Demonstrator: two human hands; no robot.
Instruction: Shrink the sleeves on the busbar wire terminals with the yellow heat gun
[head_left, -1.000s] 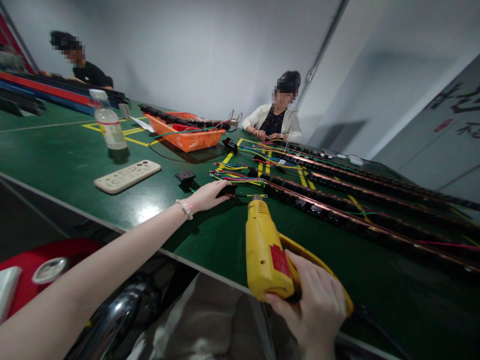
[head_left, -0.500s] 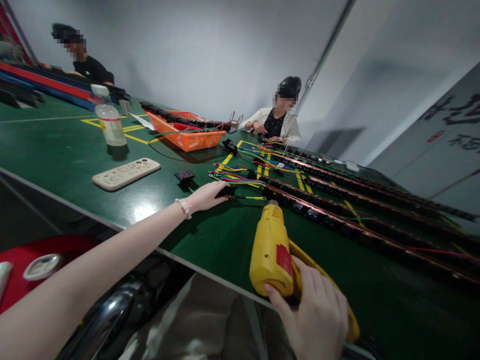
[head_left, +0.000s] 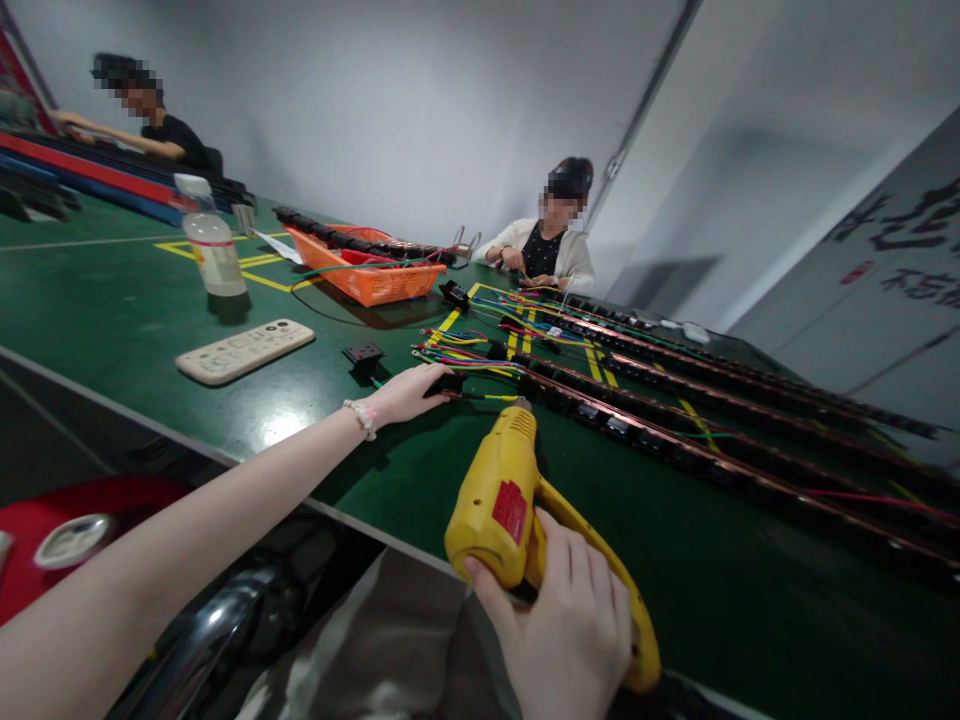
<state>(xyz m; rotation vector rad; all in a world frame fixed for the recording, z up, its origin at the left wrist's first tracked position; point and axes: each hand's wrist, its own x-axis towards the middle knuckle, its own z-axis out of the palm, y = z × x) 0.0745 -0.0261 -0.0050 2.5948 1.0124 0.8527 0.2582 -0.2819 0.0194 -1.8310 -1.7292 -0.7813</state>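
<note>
My right hand [head_left: 574, 610] is wrapped round the handle of a yellow heat gun [head_left: 499, 500] with a red label. The gun's metal nozzle points up and away, close to the end of a yellow-green wire [head_left: 495, 398]. My left hand [head_left: 411, 393], with a bead bracelet at the wrist, is closed on a small black part [head_left: 450, 384] from which that wire runs. Just beyond lie the coloured wire ends [head_left: 457, 352] of a long black bar with copper strips [head_left: 637, 420]. A second black block [head_left: 363, 356] sits left of my left hand.
On the green table [head_left: 300, 440] are a beige remote [head_left: 246, 352], a bottle [head_left: 212, 245] and an orange basket [head_left: 375, 283]. More long bars [head_left: 720, 400] stretch to the right. One person [head_left: 544, 245] sits across the table, another [head_left: 169, 135] at the far left.
The heat gun in my right hand has swung left, its rear more than its nozzle. My left hand stays on the black part. The person at the far left has stretched out an arm.
</note>
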